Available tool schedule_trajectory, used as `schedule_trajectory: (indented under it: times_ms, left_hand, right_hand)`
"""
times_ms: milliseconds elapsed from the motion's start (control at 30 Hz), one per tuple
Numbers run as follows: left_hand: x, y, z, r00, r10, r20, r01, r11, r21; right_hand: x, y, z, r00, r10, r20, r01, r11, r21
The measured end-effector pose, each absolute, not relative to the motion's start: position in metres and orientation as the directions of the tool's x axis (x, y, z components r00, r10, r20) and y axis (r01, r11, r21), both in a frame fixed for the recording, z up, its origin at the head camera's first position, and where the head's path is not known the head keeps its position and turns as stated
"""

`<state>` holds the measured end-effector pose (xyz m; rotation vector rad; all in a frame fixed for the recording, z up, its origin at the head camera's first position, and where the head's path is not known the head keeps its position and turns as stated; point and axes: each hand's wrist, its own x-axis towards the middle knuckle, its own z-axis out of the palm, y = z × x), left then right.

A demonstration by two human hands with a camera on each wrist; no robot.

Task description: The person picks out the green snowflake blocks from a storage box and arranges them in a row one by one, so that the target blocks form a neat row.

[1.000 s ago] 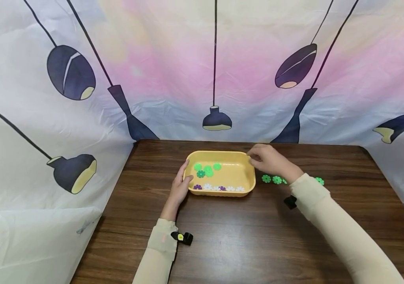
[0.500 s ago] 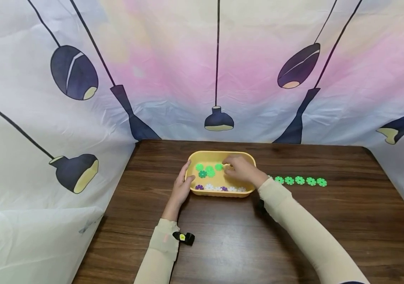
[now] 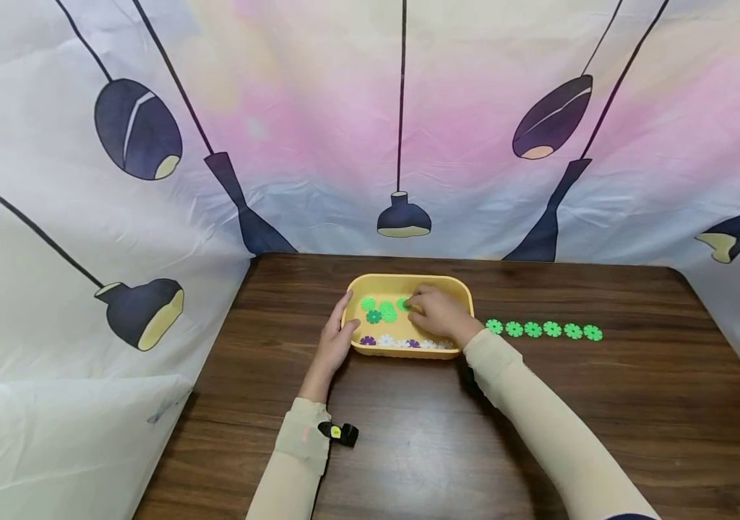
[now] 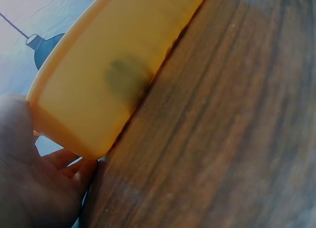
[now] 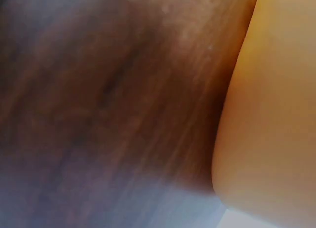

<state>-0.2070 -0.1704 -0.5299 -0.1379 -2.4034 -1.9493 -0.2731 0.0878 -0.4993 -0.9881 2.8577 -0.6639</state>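
The head view looks from above the person's side of the table (image 3: 422,440), forward and down, far enough off to take in both arms, the whole tray (image 3: 409,354) and the wall cloth (image 3: 318,123) behind. The left wrist view sits low and close, tilted, facing the tray's outer side, with the left hand (image 4: 42,176) at its left edge and a printed lamp (image 4: 46,48) at upper left. The right wrist view is nearer and blurred, tilted too, with the tray's outer side along its right edge and the table filling most of the rest. Tray and table appear in all three; the head and left wrist views also share the left hand and the cloth.
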Motion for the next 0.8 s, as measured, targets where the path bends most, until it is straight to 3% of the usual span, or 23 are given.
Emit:
schedule_trajectory:
  times_ms: [400, 800]
  left_hand:
    - [-0.193, -0.163, -0.500, -0.996, 0.055, 0.072, 0.081, 0.186, 0.979]
    - [-0.190, -0.164, -0.494, -0.997, 0.053, 0.062, 0.070, 0.189, 0.979]
  right_hand:
    - [-0.277, 0.087, -0.497, -0.788, -0.606, 0.111, -0.580, 0.668, -0.467]
    - [-0.274, 0.085, -0.497, -0.799, -0.600, 0.032, -0.546, 0.703, -0.455]
